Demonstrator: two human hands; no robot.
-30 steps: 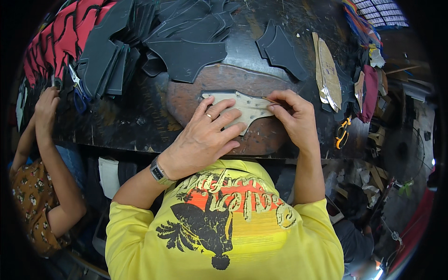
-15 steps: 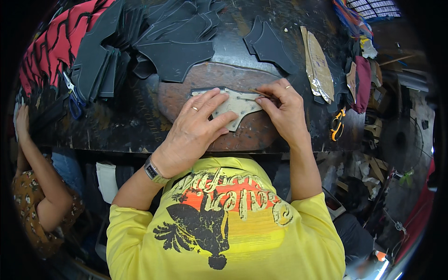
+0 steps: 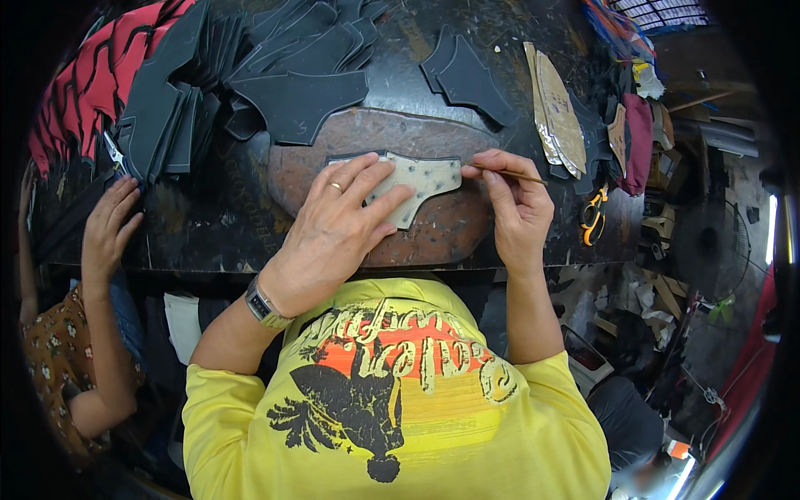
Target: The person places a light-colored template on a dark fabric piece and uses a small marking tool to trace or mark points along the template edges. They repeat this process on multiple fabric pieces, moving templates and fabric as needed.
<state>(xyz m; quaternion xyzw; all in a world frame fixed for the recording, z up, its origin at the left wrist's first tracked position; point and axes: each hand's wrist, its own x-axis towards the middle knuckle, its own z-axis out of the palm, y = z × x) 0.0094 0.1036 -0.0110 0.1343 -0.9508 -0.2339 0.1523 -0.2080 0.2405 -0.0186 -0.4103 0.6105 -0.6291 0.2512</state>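
My left hand [image 3: 333, 218] lies with spread fingers on a pale, dotted pattern template [image 3: 429, 185], pressing it down. Beneath the template, a strip of dark sheet material shows along its far edge. Both rest on a worn reddish-brown round-edged board [image 3: 454, 233] on the dark table. Pinched in my right hand [image 3: 522, 208] is a thin brown pen-like stick [image 3: 527, 177]. Its left end is close to the template's right end; whether the tip touches is too small to tell. My left palm and fingers hide part of the template's left side.
Stacks of black cut pieces [image 3: 304, 104] lie beyond the board, with red pieces [image 3: 83, 83] at far left. Two more black pieces [image 3: 471, 79], brown card patterns [image 3: 554, 112] and yellow-handled scissors [image 3: 594, 217] are to the right. A co-worker's hand [image 3: 111, 221] is near blue-handled scissors at left.
My right hand has turned, bringing the stick into clear view, and its fingers have left the template's right end. The co-worker's hand has moved right, toward the blue-handled scissors.
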